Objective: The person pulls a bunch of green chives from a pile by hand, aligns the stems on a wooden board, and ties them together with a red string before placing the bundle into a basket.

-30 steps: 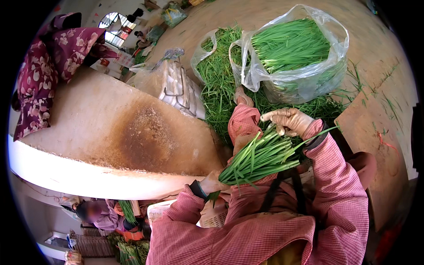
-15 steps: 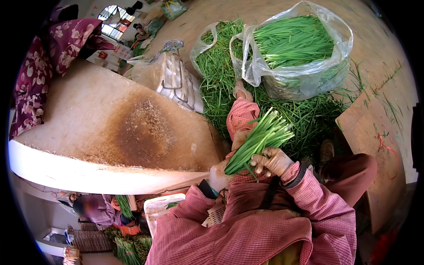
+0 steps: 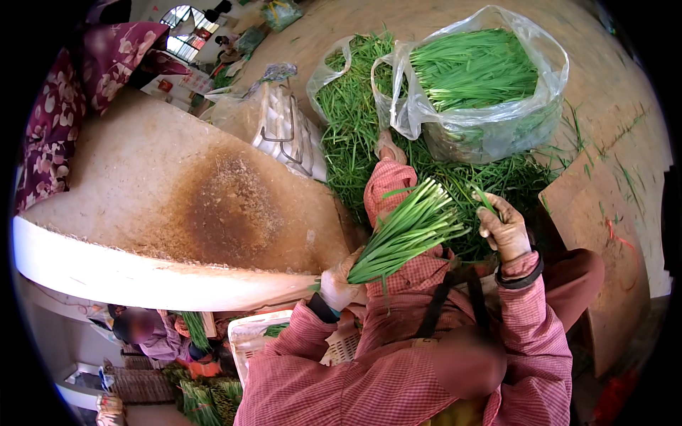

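My left hand point(image 3: 339, 284) is closed around the lower end of a bunch of green chives point(image 3: 406, 233), whose pale cut ends fan out up and to the right over my lap. Apart from the bunch, to its right, my right hand point(image 3: 506, 233) is raised, thumb and fingers pinching a short green chive leaf point(image 3: 485, 199). Beyond both hands, a heap of loose chives point(image 3: 352, 160) covers the floor around my foot. A clear plastic bag point(image 3: 490, 135) behind it holds neatly laid chives.
A brown-stained worktop point(image 3: 135, 184) lies to my left, with a person's floral purple sleeve point(image 3: 53, 135) at its far end. White stacked blocks point(image 3: 284, 128) with a metal frame stand behind it. A wooden board point(image 3: 604, 284) leans at right; a white basket point(image 3: 245, 344) sits lower left.
My right hand has left the bunch and moved right and up, now with a leaf pinched in it. The bunch, still in my left hand, has shifted slightly left.
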Tool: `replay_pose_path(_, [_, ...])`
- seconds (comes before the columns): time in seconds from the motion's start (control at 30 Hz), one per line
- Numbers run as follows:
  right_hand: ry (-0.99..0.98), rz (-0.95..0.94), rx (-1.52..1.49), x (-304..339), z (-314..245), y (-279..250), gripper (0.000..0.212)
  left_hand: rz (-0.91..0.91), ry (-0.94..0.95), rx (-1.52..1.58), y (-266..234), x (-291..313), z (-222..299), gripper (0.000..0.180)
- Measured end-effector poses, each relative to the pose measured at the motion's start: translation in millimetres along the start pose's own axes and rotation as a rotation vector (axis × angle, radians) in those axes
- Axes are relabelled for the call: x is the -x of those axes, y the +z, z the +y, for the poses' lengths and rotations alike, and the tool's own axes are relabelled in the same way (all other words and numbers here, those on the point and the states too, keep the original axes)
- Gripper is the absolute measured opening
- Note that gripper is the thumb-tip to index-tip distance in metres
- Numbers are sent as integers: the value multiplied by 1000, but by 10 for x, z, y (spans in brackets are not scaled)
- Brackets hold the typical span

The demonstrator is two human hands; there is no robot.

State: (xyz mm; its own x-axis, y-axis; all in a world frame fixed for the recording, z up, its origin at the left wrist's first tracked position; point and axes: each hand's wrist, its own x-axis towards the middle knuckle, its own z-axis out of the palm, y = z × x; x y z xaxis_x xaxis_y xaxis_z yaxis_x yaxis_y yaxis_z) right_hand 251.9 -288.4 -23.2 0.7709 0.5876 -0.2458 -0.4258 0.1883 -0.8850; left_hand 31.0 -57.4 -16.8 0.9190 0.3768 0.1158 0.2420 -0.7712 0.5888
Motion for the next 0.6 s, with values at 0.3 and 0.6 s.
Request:
replay_pose_path(0.3, [-44,-17,-155,-212,71,152,12,110,70,-182,-19,30,83,49])
replay_pose_path(0.6, [37,-158,65,-121,163,344,14,117,234,-372,32,30,-6,55])
